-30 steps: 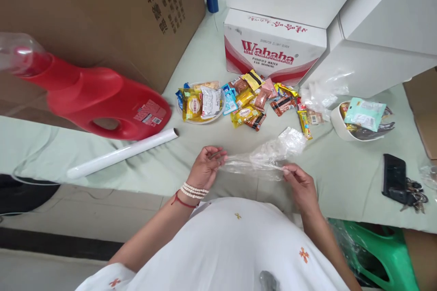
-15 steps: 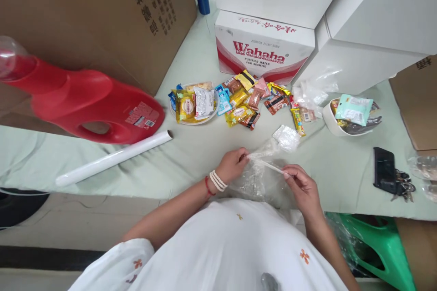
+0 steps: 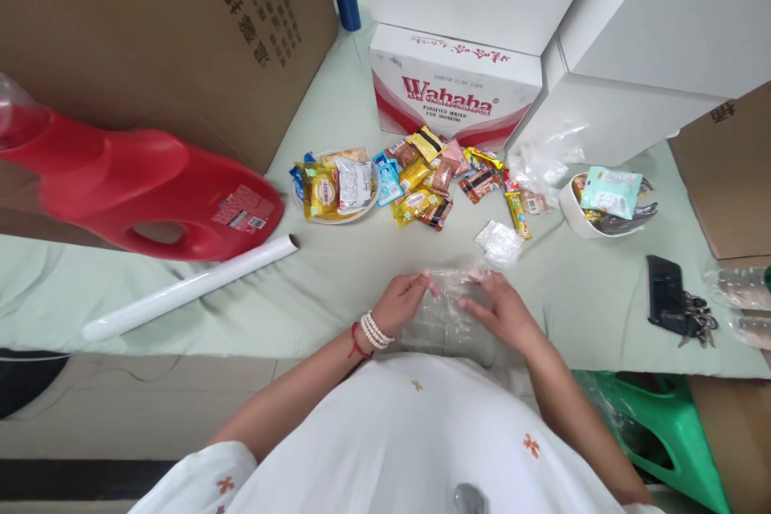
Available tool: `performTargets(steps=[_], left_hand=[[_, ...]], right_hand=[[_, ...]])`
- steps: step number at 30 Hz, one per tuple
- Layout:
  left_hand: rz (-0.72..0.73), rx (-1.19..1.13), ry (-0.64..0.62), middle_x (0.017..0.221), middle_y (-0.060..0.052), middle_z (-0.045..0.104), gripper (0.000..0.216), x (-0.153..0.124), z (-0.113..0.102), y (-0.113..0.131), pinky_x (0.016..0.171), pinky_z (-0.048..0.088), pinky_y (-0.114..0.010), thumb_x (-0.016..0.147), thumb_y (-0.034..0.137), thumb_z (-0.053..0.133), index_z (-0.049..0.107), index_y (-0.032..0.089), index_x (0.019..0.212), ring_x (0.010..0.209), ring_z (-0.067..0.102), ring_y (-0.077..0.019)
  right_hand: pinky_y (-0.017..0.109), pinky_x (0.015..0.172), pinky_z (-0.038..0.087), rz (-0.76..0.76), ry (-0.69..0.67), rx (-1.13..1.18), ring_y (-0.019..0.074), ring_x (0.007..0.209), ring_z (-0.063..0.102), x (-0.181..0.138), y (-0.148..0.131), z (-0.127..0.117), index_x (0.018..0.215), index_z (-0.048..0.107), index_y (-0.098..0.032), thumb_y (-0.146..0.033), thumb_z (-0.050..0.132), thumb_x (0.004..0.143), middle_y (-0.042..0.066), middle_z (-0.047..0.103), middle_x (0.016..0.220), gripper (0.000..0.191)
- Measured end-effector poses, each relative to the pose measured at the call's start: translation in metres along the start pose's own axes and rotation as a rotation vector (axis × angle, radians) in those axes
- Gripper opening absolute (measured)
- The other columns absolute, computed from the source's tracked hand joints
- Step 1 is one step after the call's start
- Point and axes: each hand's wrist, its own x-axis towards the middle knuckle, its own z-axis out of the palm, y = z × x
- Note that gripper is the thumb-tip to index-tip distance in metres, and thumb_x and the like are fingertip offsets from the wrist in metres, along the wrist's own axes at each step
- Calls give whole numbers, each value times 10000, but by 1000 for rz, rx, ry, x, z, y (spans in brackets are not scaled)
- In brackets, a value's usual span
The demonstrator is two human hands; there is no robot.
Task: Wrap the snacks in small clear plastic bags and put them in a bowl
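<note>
A thin clear plastic bag (image 3: 449, 313) is stretched between my two hands, close to my white shirt. My left hand (image 3: 405, 301), with a beaded bracelet at its wrist, pinches the bag's upper left edge. At the bag's upper right edge is my right hand (image 3: 503, 312), its fingers gripping the film while the thumb sticks out apart from them. Just beyond lies a small folded stack of clear plastic (image 3: 499, 242). Farther back, several wrapped snacks (image 3: 425, 181) form a loose pile between a full snack bowl (image 3: 337, 217) and a white bowl (image 3: 575, 213) of packets.
A red jug (image 3: 157, 193) and a white tube (image 3: 193, 287) lie on the left by a large carton (image 3: 181, 40). A Wahaha box (image 3: 454, 92) stands at the back. At right are a black phone (image 3: 664, 293), keys (image 3: 699, 321) and a green stool (image 3: 675, 434) below.
My right hand has moved left and up, nearer my left hand. The strip of plastic pulled taut between them is now spread out as the bag's upper edge. The view has shifted slightly.
</note>
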Motion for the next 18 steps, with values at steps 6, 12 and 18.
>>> performTargets(steps=[6,12,18], left_hand=[[-167,-64,404,478,52,305,709,-7,-39,-16,394,236,-258,879,812,386,627,195,628,386,274,-101],[15,378,769,818,-70,634,331,-32,-66,-40,810,506,-432,791,502,701,662,214,949,820,617,-263],[506,819,286,971,-78,749,177,-36,-47,-54,1069,386,-521,872,189,622,743,317,891,1085,647,-279]], right_hand=[[262,508,400,299,117,517,130,530,451,40,6,28,832,677,-202,-626,658,833,-24,544,615,425],[251,439,288,450,119,502,111,473,346,39,16,34,739,624,-202,-604,694,770,-58,441,518,410],[252,476,289,450,140,471,114,504,346,36,17,42,806,653,-194,-556,659,825,-57,460,569,362]])
